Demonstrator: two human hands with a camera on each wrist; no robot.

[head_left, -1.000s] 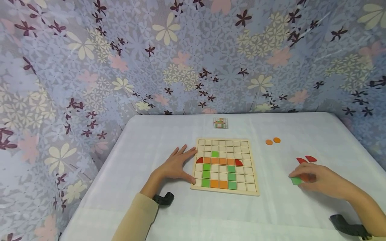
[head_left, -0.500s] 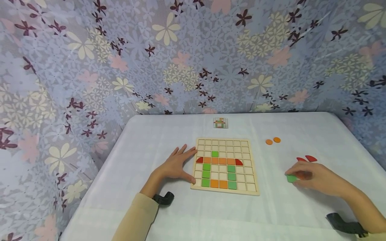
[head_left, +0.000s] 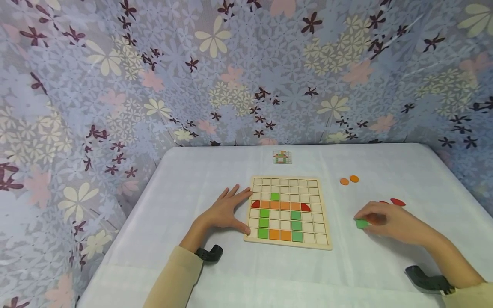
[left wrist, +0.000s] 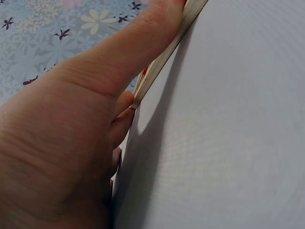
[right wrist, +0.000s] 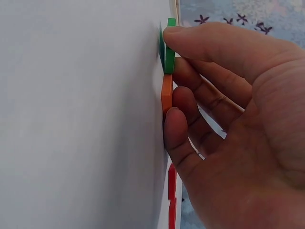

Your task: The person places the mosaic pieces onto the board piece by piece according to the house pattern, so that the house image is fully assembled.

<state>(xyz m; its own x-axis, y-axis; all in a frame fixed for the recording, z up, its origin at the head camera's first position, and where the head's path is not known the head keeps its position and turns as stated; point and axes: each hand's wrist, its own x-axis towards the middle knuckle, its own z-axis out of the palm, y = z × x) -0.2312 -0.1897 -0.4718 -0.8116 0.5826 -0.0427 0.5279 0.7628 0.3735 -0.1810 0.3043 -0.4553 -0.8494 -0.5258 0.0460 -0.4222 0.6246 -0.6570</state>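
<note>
My left hand has its fingers spread and touches the left edge of the wooden grid board, thumb near the lower corner. On the board lie green, orange and red pieces, with a green square above the orange row. To the right of the board, my right hand pinches a green square tile by its edge. In the right wrist view, the thumb presses the green tile. An orange tile sits right below it by the other fingers; whether these grip it I cannot tell.
Two orange discs lie right of the board. Behind the right hand is a red quarter-round piece, with another mostly covered. A small pattern card lies at the back of the white-covered table. A floral curtain hangs behind.
My right hand has moved left toward the board, carrying the green tile with it. The orange piece under the fingers has shifted left too. My left hand has stayed still on the board edge.
</note>
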